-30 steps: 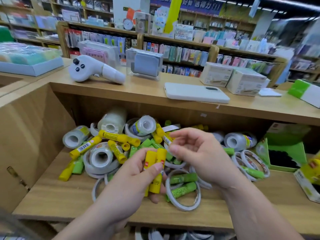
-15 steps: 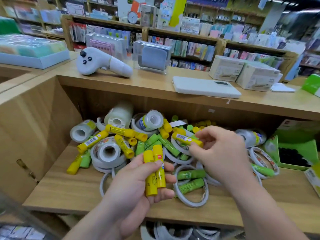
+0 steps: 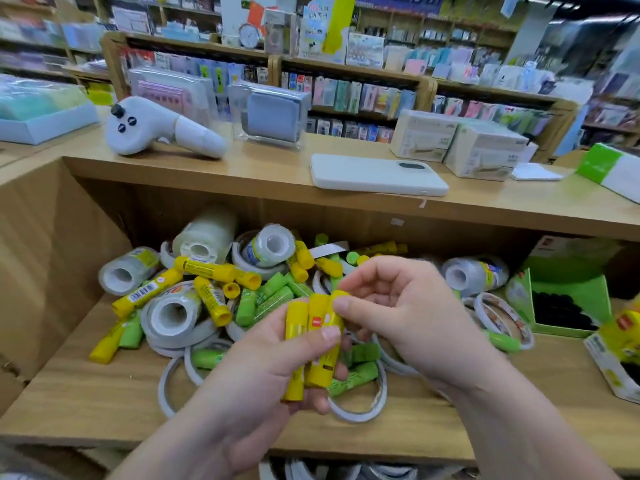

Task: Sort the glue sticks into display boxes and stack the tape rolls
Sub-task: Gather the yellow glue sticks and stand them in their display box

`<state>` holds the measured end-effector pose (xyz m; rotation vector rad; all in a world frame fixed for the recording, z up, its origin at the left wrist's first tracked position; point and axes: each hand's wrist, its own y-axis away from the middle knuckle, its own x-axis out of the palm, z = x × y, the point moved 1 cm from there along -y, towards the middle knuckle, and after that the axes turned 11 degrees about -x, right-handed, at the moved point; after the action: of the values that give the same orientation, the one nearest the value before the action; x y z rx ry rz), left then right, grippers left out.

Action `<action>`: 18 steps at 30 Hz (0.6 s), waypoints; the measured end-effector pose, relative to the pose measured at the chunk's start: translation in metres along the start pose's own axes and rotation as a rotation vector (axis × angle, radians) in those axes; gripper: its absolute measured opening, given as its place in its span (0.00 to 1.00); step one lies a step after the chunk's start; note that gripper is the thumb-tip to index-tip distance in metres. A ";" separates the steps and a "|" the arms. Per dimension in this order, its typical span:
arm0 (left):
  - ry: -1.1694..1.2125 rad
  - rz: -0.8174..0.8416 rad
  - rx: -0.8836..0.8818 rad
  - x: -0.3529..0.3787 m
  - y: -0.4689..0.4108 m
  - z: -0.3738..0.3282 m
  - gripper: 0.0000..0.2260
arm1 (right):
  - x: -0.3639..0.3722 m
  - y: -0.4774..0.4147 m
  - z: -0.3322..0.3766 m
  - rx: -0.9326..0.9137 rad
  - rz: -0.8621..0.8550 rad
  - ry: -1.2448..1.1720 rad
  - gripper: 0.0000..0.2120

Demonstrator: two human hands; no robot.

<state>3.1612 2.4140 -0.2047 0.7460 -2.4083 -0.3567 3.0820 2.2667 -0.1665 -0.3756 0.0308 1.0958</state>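
My left hand [image 3: 266,368] grips three yellow glue sticks [image 3: 313,344] upright above the shelf. My right hand [image 3: 408,313] pinches the top of the rightmost stick in that bundle. Under both hands lies a mixed pile: yellow glue sticks [image 3: 207,268], green glue sticks [image 3: 266,299], thick tape rolls [image 3: 173,311] and thin double-sided tape rings [image 3: 360,407]. A green display box [image 3: 568,292] with a dark inside stands at the right of the shelf. A yellow display box [image 3: 620,362] is cut off by the right edge.
The wooden shelf [image 3: 104,403] has a side wall on the left. On the counter above lie a white controller [image 3: 156,128], a white phone [image 3: 377,174], white cartons [image 3: 460,143] and a clear case [image 3: 270,112]. Store racks fill the background.
My right hand carried a yellow glue stick from the pile to my left hand. The bundle in my left hand grew from two sticks to three.
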 end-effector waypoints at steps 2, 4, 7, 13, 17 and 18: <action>0.053 -0.072 -0.014 -0.001 -0.001 -0.003 0.17 | 0.004 -0.011 -0.006 -0.024 0.003 0.094 0.04; 0.111 -0.147 0.007 -0.004 -0.001 -0.006 0.17 | 0.000 -0.026 -0.019 -0.114 -0.092 0.349 0.03; 0.156 -0.188 0.032 -0.008 0.005 -0.009 0.16 | -0.005 -0.045 -0.032 -0.203 -0.129 0.844 0.10; 0.189 -0.215 0.048 -0.011 0.009 -0.009 0.17 | 0.011 -0.060 -0.047 -0.255 0.008 1.197 0.10; 0.186 -0.208 0.065 -0.011 0.008 -0.008 0.18 | -0.004 -0.050 -0.037 -0.279 -0.122 1.075 0.06; 0.179 -0.206 0.073 -0.010 0.008 -0.008 0.18 | -0.012 -0.045 -0.029 -0.266 -0.173 0.984 0.06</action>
<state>3.1693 2.4257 -0.1996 1.0189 -2.1924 -0.2719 3.1207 2.2289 -0.1787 -1.1082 0.7144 0.6560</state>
